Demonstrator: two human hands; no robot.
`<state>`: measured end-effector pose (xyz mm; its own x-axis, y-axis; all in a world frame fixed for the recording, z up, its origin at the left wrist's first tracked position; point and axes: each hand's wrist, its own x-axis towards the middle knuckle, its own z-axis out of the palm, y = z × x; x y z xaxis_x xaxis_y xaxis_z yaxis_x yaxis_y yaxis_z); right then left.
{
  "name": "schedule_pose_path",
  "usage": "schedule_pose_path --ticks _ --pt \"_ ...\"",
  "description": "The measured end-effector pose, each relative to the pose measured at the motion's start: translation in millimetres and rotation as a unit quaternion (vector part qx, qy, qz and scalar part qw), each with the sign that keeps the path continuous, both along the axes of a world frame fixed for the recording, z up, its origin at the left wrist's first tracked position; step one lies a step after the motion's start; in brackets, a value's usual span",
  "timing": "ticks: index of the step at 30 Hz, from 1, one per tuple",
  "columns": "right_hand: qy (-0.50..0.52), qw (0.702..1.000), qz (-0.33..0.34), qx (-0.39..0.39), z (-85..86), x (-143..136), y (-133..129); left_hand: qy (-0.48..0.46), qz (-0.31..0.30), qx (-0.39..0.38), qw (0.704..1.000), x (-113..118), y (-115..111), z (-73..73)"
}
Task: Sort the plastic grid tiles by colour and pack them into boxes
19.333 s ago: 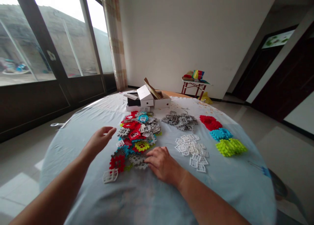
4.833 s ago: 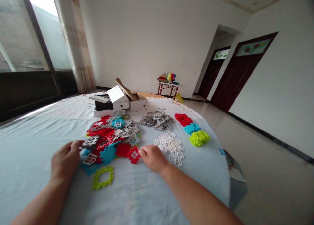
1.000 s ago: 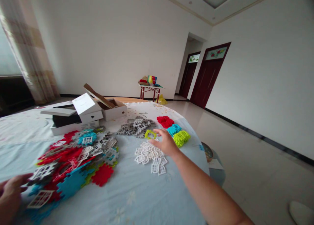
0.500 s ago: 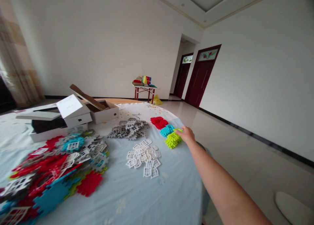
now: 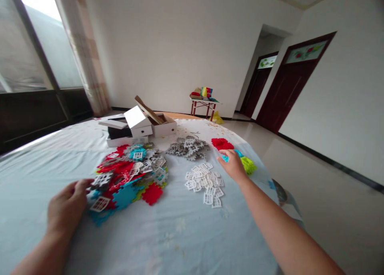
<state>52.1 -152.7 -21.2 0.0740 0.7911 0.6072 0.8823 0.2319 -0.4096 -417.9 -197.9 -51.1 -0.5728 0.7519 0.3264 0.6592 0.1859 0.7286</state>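
Note:
At the left edge of a mixed pile of notched plastic building pieces (image 5: 124, 197) in red, blue, grey and white, my left hand (image 5: 67, 205) has its fingers bent together. Their tips reach a grey piece with a white window frame (image 5: 102, 181); whether they grip anything is hidden. My right hand (image 5: 234, 165) is open with fingers apart, holding nothing I can see. It hovers over the small blue stack (image 5: 225, 158), partly covering it. Beside it lie the red stack (image 5: 221, 144) and the lime-green stack (image 5: 249, 166). White window pieces (image 5: 207, 181) lie nearer me.
Grey notched pieces (image 5: 189, 148) form a heap at the table's middle. Behind the mixed pile stand open white boxes (image 5: 165, 128). The round table's cloth (image 5: 180, 243) is pale blue; its right edge curves past the green stack. A small side table (image 5: 204, 101) stands by the wall.
My right hand has moved left from the green stack and let go of a green piece. My left hand has come into view at the mixed pile. The view has turned left.

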Motion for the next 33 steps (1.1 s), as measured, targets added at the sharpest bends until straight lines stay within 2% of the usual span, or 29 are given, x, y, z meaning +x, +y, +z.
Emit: schedule_pose_path --ticks 3,6,9,12,17,20,23,26,29,33 --pt "0.003 0.991 0.137 -0.009 -5.8 -54 -10 -0.064 0.000 -0.028 0.998 0 -3 3.8" --pt "-0.009 0.968 0.246 -0.040 -10.8 -105 -25 -0.081 -0.012 -0.021 0.996 2 1 3.5" --pt "-0.058 0.943 0.319 -0.070 -15.0 -146 -37 -0.079 -0.016 -0.016 0.997 -1 3 -1.1" --pt "-0.148 0.916 0.363 -0.087 -18.8 -172 -44 -0.079 -0.018 -0.014 0.997 -5 4 -5.3" --pt "-0.218 0.904 0.360 -0.078 -23.9 -187 -44 -0.065 -0.014 -0.025 0.997 -5 2 -2.9" --pt "-0.189 0.917 0.343 -0.075 -23.0 -188 -43 -0.064 -0.010 -0.030 0.997 -1 0 1.9" --pt "-0.117 0.935 0.325 -0.081 -19.7 -186 -43 -0.058 -0.002 -0.037 0.998 2 -3 5.8" --pt "-0.057 0.934 0.336 -0.111 -19.9 -183 -41 -0.053 0.000 -0.055 0.997 2 -3 7.4" --pt "-0.057 0.941 0.307 -0.131 -25.6 -182 -39 -0.067 -0.004 -0.064 0.996 1 -2 6.3" --pt "-0.083 0.954 0.263 -0.118 -31.1 -181 -41 -0.082 -0.009 -0.042 0.996 -1 -1 2.7"
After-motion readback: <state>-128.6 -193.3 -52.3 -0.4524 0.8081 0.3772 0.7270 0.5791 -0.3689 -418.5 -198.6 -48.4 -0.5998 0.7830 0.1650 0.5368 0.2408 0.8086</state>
